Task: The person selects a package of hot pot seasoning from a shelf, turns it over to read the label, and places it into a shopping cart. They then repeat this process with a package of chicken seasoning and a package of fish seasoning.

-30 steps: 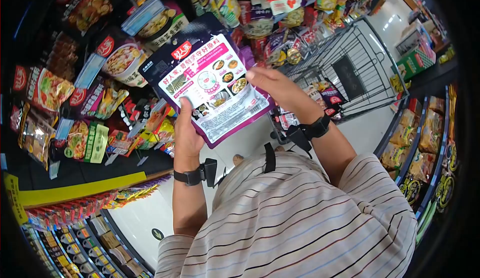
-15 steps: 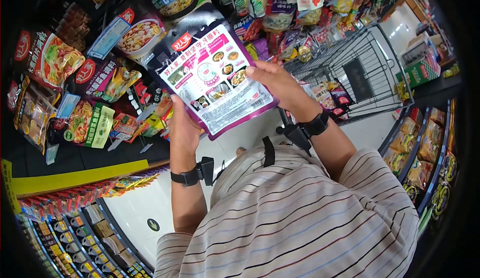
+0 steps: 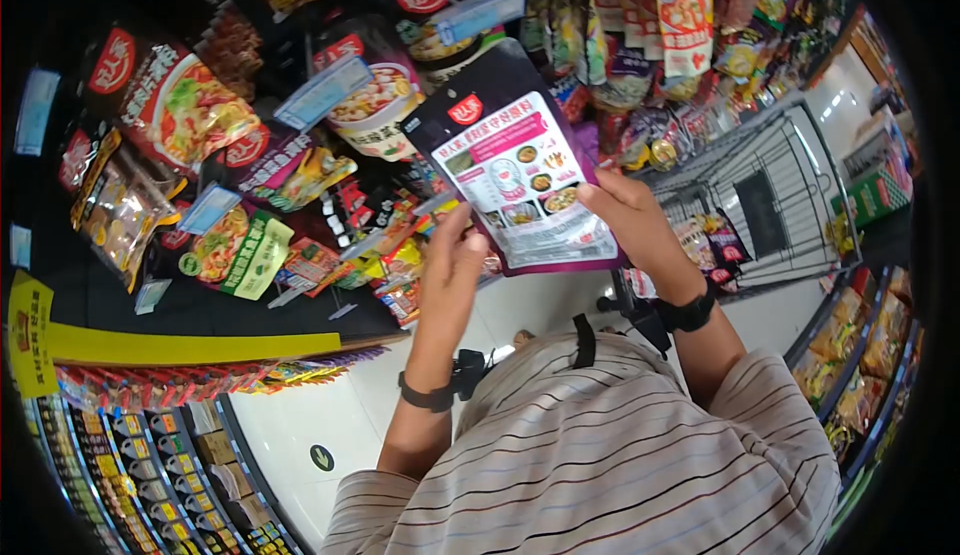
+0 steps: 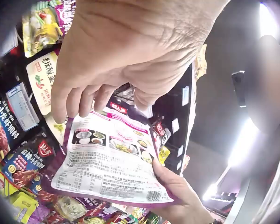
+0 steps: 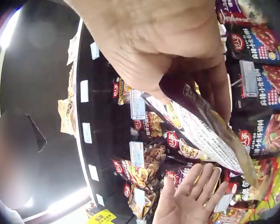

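A purple-edged seasoning pouch (image 3: 512, 195), its white printed back turned up, is held in front of the person. The right hand (image 3: 640, 230) grips its right edge, thumb over the printed side and fingers behind, as the right wrist view also shows. At the pouch's lower left, the left hand (image 3: 445, 270) is off the pouch, its palm (image 5: 182, 205) facing it with fingers spread in the right wrist view. In the left wrist view, that hand's fingertips overlap the pouch's (image 4: 116, 158) far corner.
Hanging food pouches (image 3: 180, 105) with price tags (image 3: 322, 90) fill the shelf ahead and left. A wire shopping cart (image 3: 800, 245) holding several packages stands at the right. Lower shelves (image 3: 150, 465) lie at bottom left, and more packaged food (image 3: 845, 345) is at far right.
The left hand has come away from the pouch's left edge, which it held before. The right hand keeps its grip. The head view has swung, shifting the shelf rightward in the picture.
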The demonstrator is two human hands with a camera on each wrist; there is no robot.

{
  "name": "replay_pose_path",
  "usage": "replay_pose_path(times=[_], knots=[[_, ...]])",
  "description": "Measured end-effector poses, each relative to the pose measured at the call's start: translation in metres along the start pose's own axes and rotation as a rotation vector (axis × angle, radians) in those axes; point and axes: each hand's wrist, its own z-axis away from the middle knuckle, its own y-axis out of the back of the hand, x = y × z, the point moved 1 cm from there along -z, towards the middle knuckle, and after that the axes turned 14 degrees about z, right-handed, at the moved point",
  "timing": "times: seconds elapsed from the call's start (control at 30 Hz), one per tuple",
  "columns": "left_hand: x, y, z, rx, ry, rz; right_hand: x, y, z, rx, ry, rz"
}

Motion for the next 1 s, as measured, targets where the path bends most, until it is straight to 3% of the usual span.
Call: replay_pose_path(times=[0.13,0.3,0.4,0.53,0.63,0.77,0.93,1.0], knots=[[0.005,-0.005,-0.001,-0.061,-0.067,-0.059,-0.004,-0.006,0.0,-0.03,0.037,-0.031],[-0.004,-0.008,0.001,-0.061,0.019,0.104,-0.013,-0.016,0.003,-0.071,0.098,0.019],[-0.005,-0.009,0.004,-0.058,0.082,0.192,-0.018,-0.021,0.007,-0.074,0.153,0.248],[0.001,-0.01,0.008,-0.056,0.121,0.27,-0.023,-0.027,0.009,-0.11,0.285,0.386],[0.012,-0.011,0.014,-0.058,0.181,0.275,-0.028,-0.041,0.01,-0.028,0.482,0.347],[0.014,-0.01,0.021,-0.142,0.224,0.388,-0.033,-0.046,0.013,-0.025,0.588,0.539],[0.007,-0.005,0.025,-0.18,0.197,0.665,-0.037,-0.07,0.023,0.031,0.863,0.894],[0.011,-0.007,0.026,-0.092,0.196,0.694,-0.036,-0.077,0.025,0.05,0.873,0.925]])
